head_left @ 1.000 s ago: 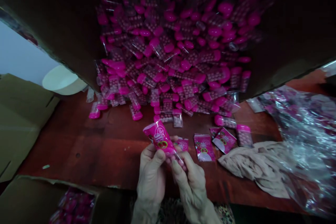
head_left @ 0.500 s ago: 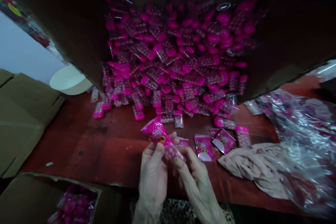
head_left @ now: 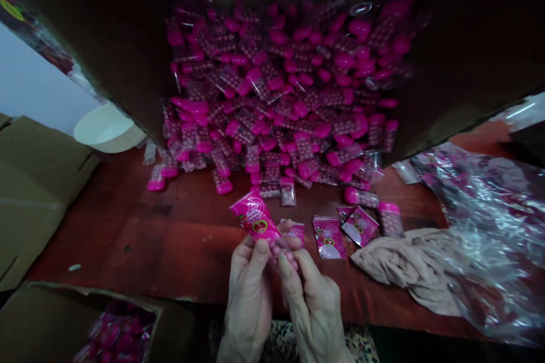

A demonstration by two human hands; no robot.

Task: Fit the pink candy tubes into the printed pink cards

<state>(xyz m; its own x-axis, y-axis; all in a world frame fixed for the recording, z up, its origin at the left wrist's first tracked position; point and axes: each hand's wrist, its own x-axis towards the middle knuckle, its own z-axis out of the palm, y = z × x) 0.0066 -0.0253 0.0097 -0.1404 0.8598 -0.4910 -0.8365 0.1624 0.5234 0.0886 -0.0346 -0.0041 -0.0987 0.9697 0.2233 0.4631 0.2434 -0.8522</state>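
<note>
My left hand (head_left: 249, 289) and my right hand (head_left: 313, 300) meet at the near edge of a red-brown table (head_left: 170, 238). Together they pinch a pink printed sachet (head_left: 255, 218) with a clear tube of pink beads half inside it. The left thumb presses the sachet's lower end; the right fingers close on the tube end. Just beyond lie other pink sachets (head_left: 327, 236) and a loose bead tube (head_left: 389, 218). A large heap of pink-capped bead tubes (head_left: 281, 96) spills out of a tipped cardboard box (head_left: 106, 39) behind.
A beige cloth (head_left: 409, 266) and crumpled clear plastic bags (head_left: 489, 227) lie at the right. A cardboard box (head_left: 38, 193) stands at the left, a white bowl (head_left: 104, 127) behind it. An open box with pink packs (head_left: 114, 334) sits at the lower left.
Both hands stayed together on the sachet, with slight shifts of the fingers and of the sachet's tilt. The view moved a little.
</note>
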